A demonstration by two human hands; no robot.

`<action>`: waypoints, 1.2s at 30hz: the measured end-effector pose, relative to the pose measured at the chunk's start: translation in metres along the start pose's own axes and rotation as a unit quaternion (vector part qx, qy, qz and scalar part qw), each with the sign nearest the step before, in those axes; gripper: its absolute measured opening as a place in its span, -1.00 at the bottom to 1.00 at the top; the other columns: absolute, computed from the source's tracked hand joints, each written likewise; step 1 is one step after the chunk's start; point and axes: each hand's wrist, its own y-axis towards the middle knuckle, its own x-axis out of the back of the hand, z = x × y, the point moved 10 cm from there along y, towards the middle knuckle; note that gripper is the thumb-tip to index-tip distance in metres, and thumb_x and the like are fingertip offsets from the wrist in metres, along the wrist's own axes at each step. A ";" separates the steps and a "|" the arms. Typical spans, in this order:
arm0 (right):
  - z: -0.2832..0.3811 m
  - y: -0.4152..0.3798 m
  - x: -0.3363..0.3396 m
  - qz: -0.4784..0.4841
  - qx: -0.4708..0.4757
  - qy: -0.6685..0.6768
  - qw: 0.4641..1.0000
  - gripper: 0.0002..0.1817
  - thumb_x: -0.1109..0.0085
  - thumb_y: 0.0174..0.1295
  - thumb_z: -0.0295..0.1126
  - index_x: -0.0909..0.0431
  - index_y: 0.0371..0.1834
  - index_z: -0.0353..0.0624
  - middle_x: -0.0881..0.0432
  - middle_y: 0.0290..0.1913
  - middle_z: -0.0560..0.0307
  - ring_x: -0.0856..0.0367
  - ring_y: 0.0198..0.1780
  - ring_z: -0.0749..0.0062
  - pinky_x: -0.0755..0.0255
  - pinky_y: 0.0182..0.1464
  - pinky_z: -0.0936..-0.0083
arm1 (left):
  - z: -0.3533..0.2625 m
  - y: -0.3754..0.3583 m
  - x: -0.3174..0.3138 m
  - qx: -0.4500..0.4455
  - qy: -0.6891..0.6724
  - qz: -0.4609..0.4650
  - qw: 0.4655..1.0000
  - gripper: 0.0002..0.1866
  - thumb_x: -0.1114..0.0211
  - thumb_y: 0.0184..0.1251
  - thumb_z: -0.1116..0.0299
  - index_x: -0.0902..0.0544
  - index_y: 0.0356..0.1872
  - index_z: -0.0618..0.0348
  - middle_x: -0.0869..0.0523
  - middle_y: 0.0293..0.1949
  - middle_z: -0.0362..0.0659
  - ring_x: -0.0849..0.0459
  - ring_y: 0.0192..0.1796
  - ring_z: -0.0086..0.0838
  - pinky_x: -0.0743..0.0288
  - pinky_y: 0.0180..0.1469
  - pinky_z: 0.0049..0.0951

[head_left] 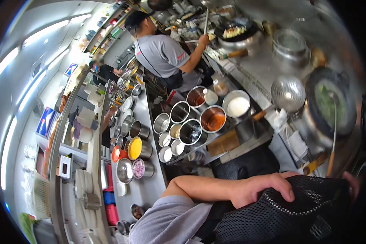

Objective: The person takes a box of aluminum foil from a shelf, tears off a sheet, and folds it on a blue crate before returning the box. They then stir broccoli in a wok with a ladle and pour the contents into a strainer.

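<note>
My left hand [268, 188] reaches in from the lower left and grips a black mesh fabric item [268, 221] with a pale dotted line across it. The fingers are folded over its upper edge, and what the item is I cannot make out. At the far right edge shows a small part of my right hand [351, 185], beside the mesh, with its fingers mostly hidden. Just beyond the mesh is a wok [349, 110] with greens in pale liquid. A ladle [334, 134] with a wooden handle leans in it.
A perforated strainer [288, 93] lies by the wok. Several metal pots [213, 118] of sauces stand on a cart. More bowls and a pot of yellow liquid [140, 148] line the left counter [144, 191]. Beyond, a co-worker [162, 53] stands near another wok [248, 30].
</note>
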 end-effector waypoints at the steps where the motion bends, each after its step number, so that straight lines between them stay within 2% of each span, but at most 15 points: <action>1: 0.020 -0.007 -0.007 -0.037 -0.001 -0.004 0.999 -0.11 -0.05 0.25 0.23 -0.40 0.33 -0.42 -0.60 0.15 -0.16 -0.60 0.15 0.25 -0.46 0.23 0.36 | -0.002 -0.001 -0.002 0.013 -0.006 0.015 1.000 -0.51 -0.47 0.28 0.08 -0.58 0.14 0.04 -0.65 0.10 -0.16 -0.15 0.46 0.45 -0.01 0.37 0.55; 4: 0.071 -0.019 -0.020 -0.152 0.021 -0.028 0.988 -0.39 -0.18 0.32 -0.18 -0.46 0.26 -0.51 -0.66 0.03 -0.27 -0.69 -0.01 0.14 -0.55 0.15 0.34 | -0.004 0.000 -0.001 0.035 -0.033 0.037 0.998 -0.60 -0.45 0.30 0.07 -0.65 0.05 0.01 -0.69 0.07 -0.23 -0.14 0.44 0.52 -0.06 0.35 0.56; 6: 0.085 -0.025 -0.028 -0.164 0.079 -0.081 0.980 -0.40 -0.18 0.32 -0.20 -0.46 0.25 -0.52 -0.66 0.03 -0.26 -0.70 -0.02 0.14 -0.56 0.14 0.35 | -0.006 0.002 -0.003 0.043 -0.049 0.043 0.997 -0.65 -0.44 0.31 0.08 -0.67 0.01 0.00 -0.69 0.09 -0.26 -0.13 0.44 0.55 -0.09 0.34 0.56; 9: 0.093 -0.032 -0.038 -0.163 0.133 -0.130 0.969 -0.42 -0.18 0.31 -0.22 -0.47 0.24 -0.52 -0.66 0.02 -0.26 -0.70 -0.04 0.15 -0.58 0.11 0.35 | -0.014 0.005 -0.003 -0.002 -0.045 0.034 0.998 -0.63 -0.43 0.32 0.07 -0.67 0.04 -0.01 -0.70 0.08 -0.24 -0.13 0.43 0.58 -0.12 0.33 0.56; 11: 0.095 -0.035 -0.044 -0.161 0.154 -0.150 0.963 -0.43 -0.17 0.30 -0.24 -0.47 0.23 -0.52 -0.66 0.02 -0.26 -0.70 -0.05 0.15 -0.59 0.10 0.35 | -0.032 0.006 -0.008 -0.093 0.026 0.083 0.992 -0.58 -0.36 0.38 0.13 -0.52 0.10 0.13 -0.65 -0.03 -0.10 -0.57 0.19 0.06 -0.04 0.45 0.38; 20: 0.098 -0.042 -0.062 -0.158 0.190 -0.196 0.949 -0.47 -0.16 0.27 -0.33 -0.49 0.20 -0.53 -0.67 -0.01 -0.24 -0.72 -0.10 0.15 -0.62 0.03 0.36 | -0.045 -0.010 -0.008 -0.085 0.030 0.070 0.994 -0.58 -0.37 0.37 0.13 -0.53 0.10 0.13 -0.67 -0.05 -0.10 -0.56 0.19 0.09 -0.05 0.43 0.38; 24: 0.102 -0.042 -0.076 -0.133 0.231 -0.197 0.943 -0.45 -0.19 0.24 -0.28 -0.49 0.19 -0.52 -0.68 -0.01 -0.24 -0.73 -0.14 0.13 -0.66 -0.03 0.35 | -0.050 -0.014 -0.009 -0.088 0.034 0.067 0.993 -0.58 -0.38 0.37 0.13 -0.53 0.10 0.13 -0.68 -0.05 -0.11 -0.56 0.20 0.11 -0.06 0.43 0.38; 26: 0.109 -0.052 -0.077 -0.193 0.290 -0.244 0.905 -0.37 -0.25 0.19 -0.17 -0.50 0.22 -0.47 -0.69 -0.01 -0.24 -0.73 -0.12 0.11 -0.66 -0.01 0.34 | -0.052 -0.017 -0.009 -0.089 0.036 0.065 0.993 -0.58 -0.38 0.37 0.13 -0.53 0.10 0.13 -0.69 -0.06 -0.11 -0.56 0.20 0.11 -0.06 0.43 0.38; 36: 0.100 -0.048 -0.077 -0.176 0.260 -0.232 0.921 -0.28 -0.19 0.19 -0.03 -0.48 0.24 -0.45 -0.67 0.01 -0.21 -0.70 -0.06 0.15 -0.61 0.04 0.34 | -0.058 -0.021 -0.010 -0.089 0.048 0.056 0.993 -0.58 -0.39 0.37 0.14 -0.53 0.10 0.14 -0.71 -0.08 -0.11 -0.55 0.20 0.15 -0.07 0.42 0.39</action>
